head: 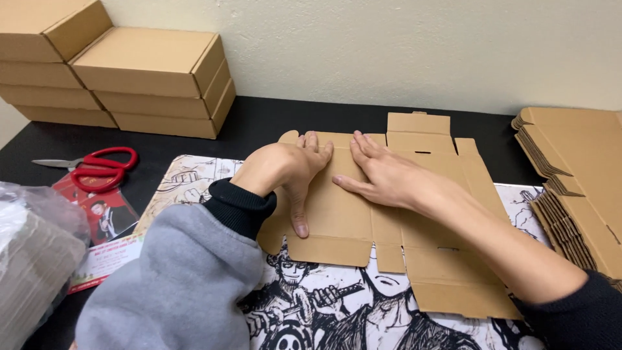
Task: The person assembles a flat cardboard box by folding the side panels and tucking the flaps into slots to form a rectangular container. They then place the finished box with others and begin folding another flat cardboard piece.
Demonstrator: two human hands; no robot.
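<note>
A flat, unfolded brown cardboard box blank lies on a black-and-white illustrated desk mat. My left hand presses flat on the blank's left panel, fingers together pointing away and thumb stretched toward me along a crease. My right hand lies flat just to its right on the same panel, fingers spread toward the far edge. Both hands touch the cardboard without gripping it. A grey sleeve with a black cuff covers my left arm.
Stacks of assembled brown boxes stand at the back left against the wall. Red-handled scissors lie at left near a printed card. A clear plastic bag sits at the left edge. A pile of flat blanks rests at right.
</note>
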